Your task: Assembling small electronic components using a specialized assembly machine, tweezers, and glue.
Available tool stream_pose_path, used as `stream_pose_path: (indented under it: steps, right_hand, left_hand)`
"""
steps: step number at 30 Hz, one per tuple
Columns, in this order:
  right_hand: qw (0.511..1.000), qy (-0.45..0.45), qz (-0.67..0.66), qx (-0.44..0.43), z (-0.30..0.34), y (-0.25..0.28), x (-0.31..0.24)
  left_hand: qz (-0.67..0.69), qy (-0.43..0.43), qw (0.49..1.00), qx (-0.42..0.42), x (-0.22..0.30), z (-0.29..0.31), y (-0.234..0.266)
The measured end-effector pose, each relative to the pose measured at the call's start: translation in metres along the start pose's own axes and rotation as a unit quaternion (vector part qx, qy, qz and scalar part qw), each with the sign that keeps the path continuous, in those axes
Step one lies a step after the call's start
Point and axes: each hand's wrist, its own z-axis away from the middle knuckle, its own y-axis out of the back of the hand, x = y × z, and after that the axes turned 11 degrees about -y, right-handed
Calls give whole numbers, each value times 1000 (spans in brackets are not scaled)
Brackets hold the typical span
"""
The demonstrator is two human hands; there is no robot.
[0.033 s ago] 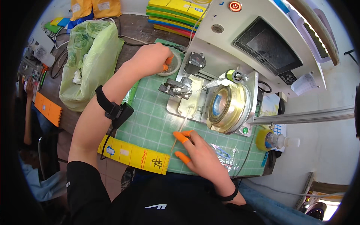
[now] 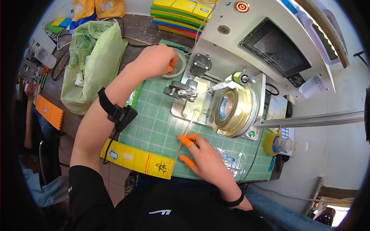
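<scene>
My left hand (image 2: 154, 61) reaches over a small round white bowl (image 2: 181, 68). Orange finger covers are on its fingertips, which are bent together inside the rim, and whatever they pinch is hidden. Small greyish bits (image 2: 175, 71) lie in the bowl. My right hand (image 2: 206, 156), also with orange finger covers, lies on the green gridded mat (image 2: 154, 115) with thumb and fingers apart. Its index fingertip touches or lies close beside a thin pale strand (image 2: 188, 128) that runs from the machine's pale pad (image 2: 198, 101) toward me.
A benchtop machine (image 2: 231, 32) with a dark screen and a large tape roll (image 2: 231, 111) stands at the right. A pale green plastic bag (image 2: 90, 73) is at the left. A yellow strip (image 2: 135, 157) lies at the front edge; stacked coloured boards (image 2: 179, 17) stand behind.
</scene>
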Motion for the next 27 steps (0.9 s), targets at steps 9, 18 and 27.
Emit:
stream_pose_path:
  steps: [9, 18, 27]
  right_hand:
    - [999, 26, -6, 29, -5, -6, 0]
    - [1000, 19, -7, 6, -2, -3, -4]
    - [999, 29, -37, -13, 1, 2, 0]
  left_hand:
    - [157, -61, 981, 97, -20, 9, 5]
    - [175, -42, 975, 131, -22, 6, 9]
    - [180, -13, 973, 145, -13, 13, 21]
